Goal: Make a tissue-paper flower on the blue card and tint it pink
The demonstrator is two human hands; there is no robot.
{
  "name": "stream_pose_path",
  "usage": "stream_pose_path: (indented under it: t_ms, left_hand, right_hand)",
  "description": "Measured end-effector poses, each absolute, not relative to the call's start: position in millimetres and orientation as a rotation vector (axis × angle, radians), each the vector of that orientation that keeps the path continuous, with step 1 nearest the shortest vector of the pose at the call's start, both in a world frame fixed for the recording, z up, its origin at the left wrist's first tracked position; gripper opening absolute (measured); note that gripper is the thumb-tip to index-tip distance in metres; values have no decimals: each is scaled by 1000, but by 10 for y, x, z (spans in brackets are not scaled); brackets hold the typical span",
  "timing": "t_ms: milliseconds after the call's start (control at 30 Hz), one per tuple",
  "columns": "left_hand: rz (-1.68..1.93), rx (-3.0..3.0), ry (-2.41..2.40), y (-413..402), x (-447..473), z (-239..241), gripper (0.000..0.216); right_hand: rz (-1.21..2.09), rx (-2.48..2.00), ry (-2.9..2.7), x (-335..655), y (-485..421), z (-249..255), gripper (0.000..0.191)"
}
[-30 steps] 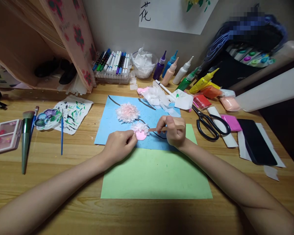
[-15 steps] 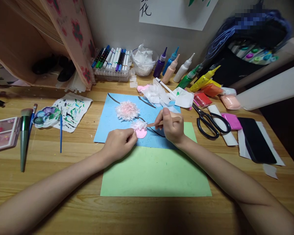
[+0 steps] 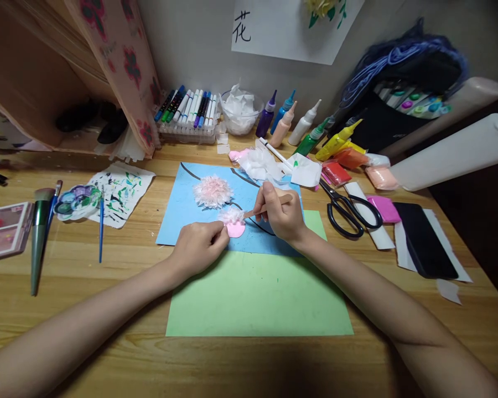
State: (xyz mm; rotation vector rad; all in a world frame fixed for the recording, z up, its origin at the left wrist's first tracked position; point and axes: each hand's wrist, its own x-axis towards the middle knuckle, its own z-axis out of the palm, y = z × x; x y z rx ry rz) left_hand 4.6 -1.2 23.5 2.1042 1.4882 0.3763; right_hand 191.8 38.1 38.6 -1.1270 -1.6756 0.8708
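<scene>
My right hand grips a thin brown wooden stick, its tip touching a half-made flower of white paper frills. These frills cover the upper part of a flat pink clay disc. Closed, with thumb and fingertips pressed together, my left hand rests at the disc's left edge; whatever is in its pinch is hidden. Just above lies a full pink-white frilled flower on a blue sheet painted with dark curved lines. Under the blue sheet lies a green sheet.
Crumpled white tissue sits behind my right hand. Black-handled scissors, clay packs and a phone lie to the right. Paint bottles, markers and a bowl stand behind. Brushes lie left.
The camera view has tilted up slightly and shifted a little to the right. Both hands stay at the half-made flower, and the stick's tip remains against the frills.
</scene>
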Motion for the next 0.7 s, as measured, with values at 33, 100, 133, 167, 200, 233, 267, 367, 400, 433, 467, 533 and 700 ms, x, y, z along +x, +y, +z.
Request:
stream_pose_path:
  t_ms: [33,100,133,167,200,233,267,367,400,433,467,533,700]
  left_hand:
    - [379,2105,1486,-13,47,234,35]
    - [382,2106,1483,-11,48,231,35]
    - [380,2104,1484,-9,49,230,35]
    - [379,2103,1486,-7,50,229,35]
    - [378,2101,1488,-5,51,229,35]
    - [379,2101,1488,-3,52,229,35]
    - [381,2101,1489,-3,52,230,35]
    - [382,2108,1487,-4,51,233,35]
    - [378,2112,1488,-5,49,233,35]
    - [375,2117,1489,-6,45,233,35]
    - [373,2122,1488,-7,41,232,34]
    - [381,2130,1479,-6,31,228,33]
    - [437,2084,1427,-1,5,221,31]
  right_hand:
    - [857,-1130,-1697,1915,381,383,57]
    - [827,-1150,-1744,1897,390,381,58]
    - [817,-1165,-1761,1882,396,382,59]
    - [814,-1181,-1774,1866,401,386,59]
    - [820,-1194,-1786,1850,404,395,60]
    - [834,-1201,-1801,1836,405,410,60]
    - [851,-1199,-1818,1827,405,434,60]
    - [894,-1161,-1803,1866,415,574,59]
    - [896,-1148,-1766,1911,430,642,58]
    - [886,-1134,-1721,1974,453,714,57]
    - [862,-1124,-1680,2055,483,786,54]
    - [781,-1115,-1637,2261,545,890,45]
    - [471,-1284,-1906,2771,544,691,27]
